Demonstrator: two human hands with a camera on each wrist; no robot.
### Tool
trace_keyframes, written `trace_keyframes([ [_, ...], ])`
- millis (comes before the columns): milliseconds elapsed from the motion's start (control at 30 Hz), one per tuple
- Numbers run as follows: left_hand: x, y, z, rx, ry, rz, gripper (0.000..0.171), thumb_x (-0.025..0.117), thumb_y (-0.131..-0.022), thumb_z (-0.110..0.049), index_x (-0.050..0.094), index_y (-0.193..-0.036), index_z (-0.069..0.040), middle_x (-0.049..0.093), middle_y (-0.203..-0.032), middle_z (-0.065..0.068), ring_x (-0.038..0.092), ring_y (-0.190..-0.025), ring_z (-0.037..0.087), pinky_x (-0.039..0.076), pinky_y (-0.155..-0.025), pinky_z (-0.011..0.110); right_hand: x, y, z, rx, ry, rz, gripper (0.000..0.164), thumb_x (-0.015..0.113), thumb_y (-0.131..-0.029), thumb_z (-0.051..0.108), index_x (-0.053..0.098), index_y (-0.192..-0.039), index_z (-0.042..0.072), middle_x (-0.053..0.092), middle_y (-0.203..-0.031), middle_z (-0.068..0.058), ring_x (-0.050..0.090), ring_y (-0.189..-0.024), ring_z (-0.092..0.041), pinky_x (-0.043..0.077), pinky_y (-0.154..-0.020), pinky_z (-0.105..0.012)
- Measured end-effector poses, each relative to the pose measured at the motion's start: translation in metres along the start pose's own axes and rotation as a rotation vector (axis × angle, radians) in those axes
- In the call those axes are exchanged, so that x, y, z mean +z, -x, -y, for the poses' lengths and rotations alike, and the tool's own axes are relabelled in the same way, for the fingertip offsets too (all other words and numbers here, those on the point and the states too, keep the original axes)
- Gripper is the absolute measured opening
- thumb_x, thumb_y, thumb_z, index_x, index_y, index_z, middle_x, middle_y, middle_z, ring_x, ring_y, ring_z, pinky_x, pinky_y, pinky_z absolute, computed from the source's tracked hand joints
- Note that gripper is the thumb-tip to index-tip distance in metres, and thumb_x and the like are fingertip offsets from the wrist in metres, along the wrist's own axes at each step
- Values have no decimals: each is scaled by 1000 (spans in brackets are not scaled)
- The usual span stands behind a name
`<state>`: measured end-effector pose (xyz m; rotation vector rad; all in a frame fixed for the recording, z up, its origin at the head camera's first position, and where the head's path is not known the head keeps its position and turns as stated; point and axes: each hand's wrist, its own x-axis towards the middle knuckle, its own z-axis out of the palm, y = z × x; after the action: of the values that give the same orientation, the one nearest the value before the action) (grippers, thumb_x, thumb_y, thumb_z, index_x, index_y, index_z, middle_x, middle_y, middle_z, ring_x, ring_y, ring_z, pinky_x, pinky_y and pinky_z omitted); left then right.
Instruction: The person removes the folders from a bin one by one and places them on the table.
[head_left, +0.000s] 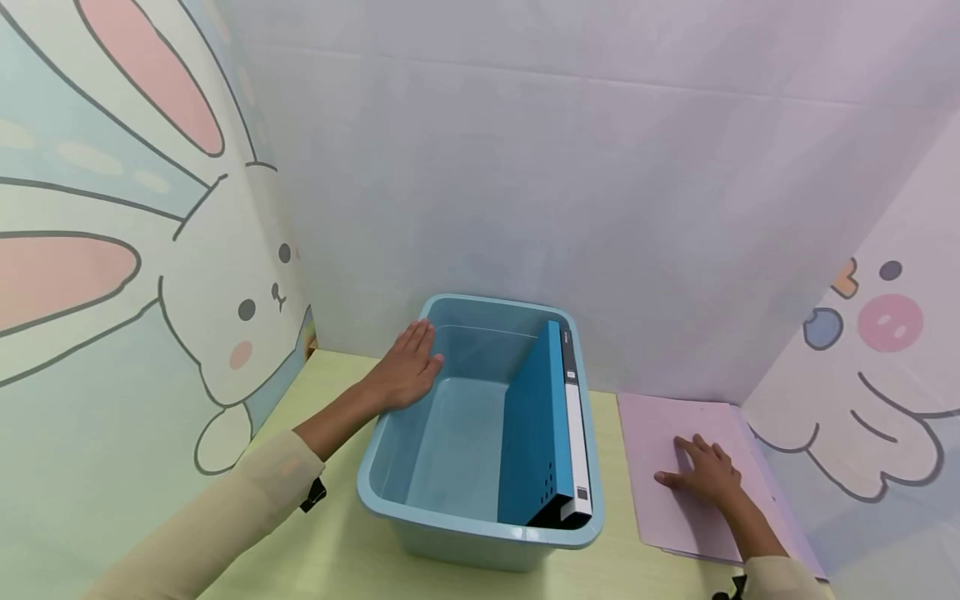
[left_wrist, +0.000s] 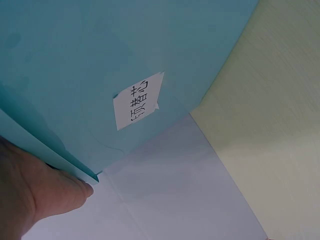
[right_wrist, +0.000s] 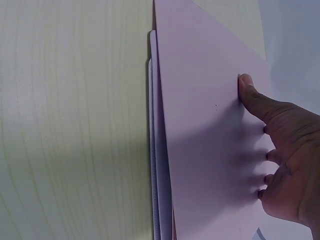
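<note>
A light blue plastic tub (head_left: 450,518) stands on the table. Against its right wall, a blue file box (head_left: 528,433) and a narrow white and black item (head_left: 575,417) stand on edge side by side. My left hand (head_left: 405,369) lies on the tub's left rim, fingers straight. In the left wrist view its thumb shows by the rim, and a paper label (left_wrist: 140,100) with handwriting is stuck on the tub's outer wall. To the right of the tub, my right hand (head_left: 708,473) touches the pink top sheet or folder (right_wrist: 200,100) of a thin stack with spread fingers.
Pale yellow wood-grain table (head_left: 337,517) lies under everything. A plain pale cloth (head_left: 525,183) hangs close behind the tub. Printed cartoon panels, a rabbit (head_left: 225,300) at the left and another animal (head_left: 900,367) at the right, border the table.
</note>
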<state>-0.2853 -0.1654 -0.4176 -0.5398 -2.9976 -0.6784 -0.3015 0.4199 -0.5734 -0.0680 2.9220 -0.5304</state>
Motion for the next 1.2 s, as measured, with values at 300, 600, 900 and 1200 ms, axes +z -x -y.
trace_keyframes([
  [300, 0, -1, 1, 10, 2, -3, 71, 32, -122, -29, 15, -172, 18, 9, -186, 35, 4, -176, 53, 7, -145, 64, 7, -5, 4, -7, -7, 12, 114, 87, -90, 64, 41, -165, -10, 16, -173, -50, 10, -156, -80, 17, -118, -98],
  [600, 0, -2, 1, 8, 10, 2, 70, 32, -122, -28, 14, -173, 17, 8, -186, 35, 4, -176, 53, 6, -145, 64, 2, -4, 8, -21, 19, 18, 110, 88, -92, 60, 42, -164, -10, 19, -173, -50, 13, -156, -80, 21, -118, -97],
  [900, 1, -2, 3, 6, 3, 2, 72, 30, -122, -31, 14, -173, 17, 9, -186, 36, 5, -176, 54, 8, -144, 64, -18, -5, 29, -36, 54, -27, 100, 86, -97, 50, 43, -162, -13, 30, -166, -53, 33, -146, -84, 36, -110, -96],
  [1200, 1, -1, 3, 0, 12, 7, 72, 31, -122, -31, 13, -174, 15, 7, -187, 33, 1, -177, 51, 6, -144, 64, -43, -9, 68, -149, -55, -100, 88, 79, -106, 40, 43, -164, -15, 44, -164, -49, 42, -150, -72, 43, -117, -83],
])
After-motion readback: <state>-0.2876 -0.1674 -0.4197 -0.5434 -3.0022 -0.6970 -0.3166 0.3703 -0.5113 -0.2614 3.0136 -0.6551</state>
